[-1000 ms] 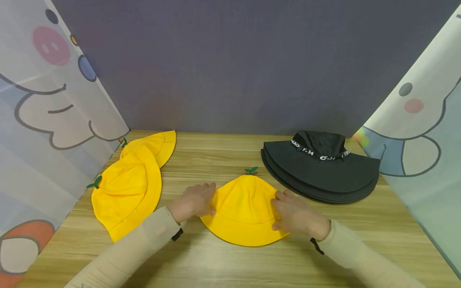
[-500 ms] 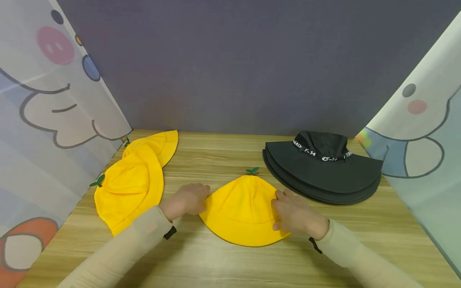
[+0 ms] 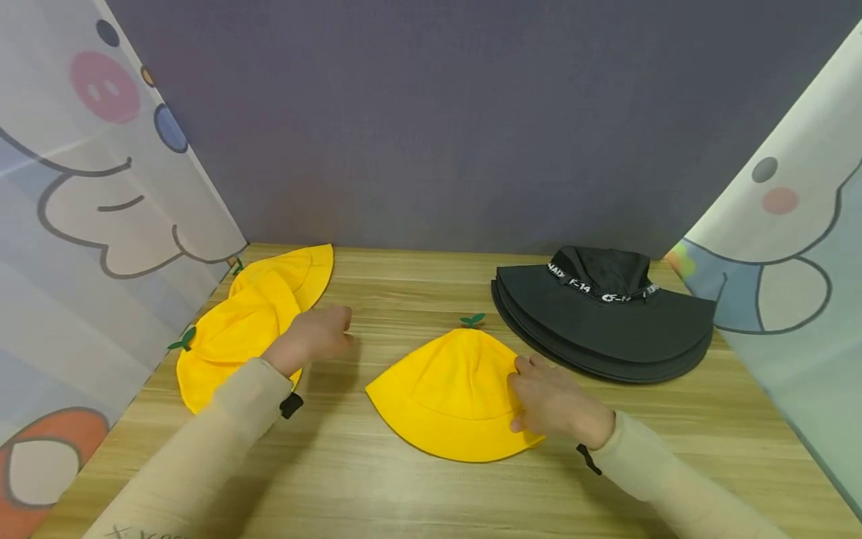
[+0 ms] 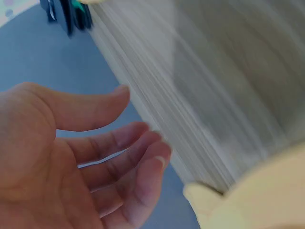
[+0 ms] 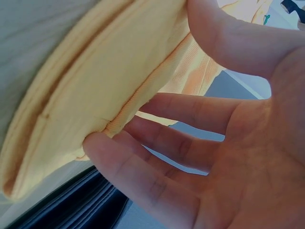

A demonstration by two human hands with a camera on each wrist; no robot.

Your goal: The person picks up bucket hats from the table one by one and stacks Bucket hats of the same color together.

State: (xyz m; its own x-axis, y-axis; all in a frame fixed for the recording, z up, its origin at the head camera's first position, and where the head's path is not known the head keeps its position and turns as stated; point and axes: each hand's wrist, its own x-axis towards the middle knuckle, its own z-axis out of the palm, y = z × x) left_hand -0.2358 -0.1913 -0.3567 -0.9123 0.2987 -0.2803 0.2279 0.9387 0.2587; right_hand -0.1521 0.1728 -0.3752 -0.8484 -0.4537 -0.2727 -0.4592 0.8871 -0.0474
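A yellow bucket hat point(image 3: 444, 408) with a green sprout point(image 3: 473, 320) on its crown lies on the wooden table, brim toward me. My right hand point(image 3: 562, 400) touches its right side, thumb on the near part and fingers farther back. In the right wrist view, the fingers point(image 5: 162, 176) reach the hat's edge fairly straight. My left hand point(image 3: 313, 337) is off to the left, above the table beside two more yellow hats point(image 3: 232, 326). Its fingers point(image 4: 119, 164) are loosely curled with nothing between them.
Black wide-brimmed hats point(image 3: 619, 322) with a lettered band lie stacked at the back right. The two left yellow hats overlap by the left wall panel point(image 3: 87, 224). A dark grey panel point(image 3: 431, 127) closes the back, and another printed panel point(image 3: 788, 269) stands right.
My left hand has let go of the middle hat's left side and moved left and back toward the other yellow hats. The right hand has stayed on the middle hat.
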